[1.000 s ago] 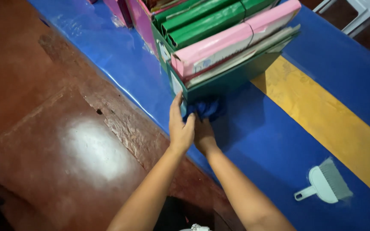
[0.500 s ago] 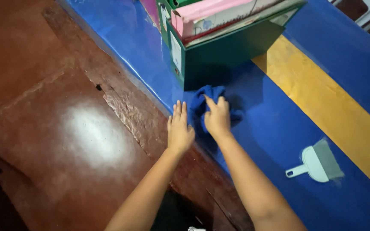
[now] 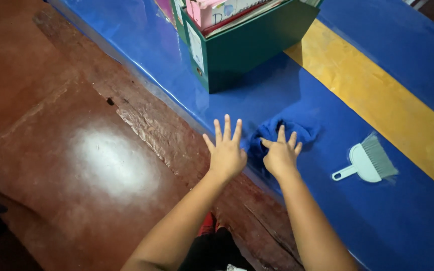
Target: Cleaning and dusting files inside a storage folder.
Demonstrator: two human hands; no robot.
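A crumpled blue cloth (image 3: 287,131) lies on the glossy blue tabletop (image 3: 377,211) near its front edge. My right hand (image 3: 280,155) rests flat on the near part of the cloth, fingers spread. Just left of it, my left hand (image 3: 225,150) lies at the table edge with fingers spread wide and nothing in it, right beside the cloth. A dark green file box (image 3: 249,47) holding pink and white folders stands on the table a short way beyond both hands.
A small white hand brush with grey bristles (image 3: 366,161) lies on the table to the right of the cloth. A yellow band (image 3: 388,105) runs across the blue surface. The shiny red-brown floor (image 3: 76,150) lies to the left, below the table edge.
Both hands and the cloth have slid toward me along the table, away from the green box. The fingers of both hands have spread wider.
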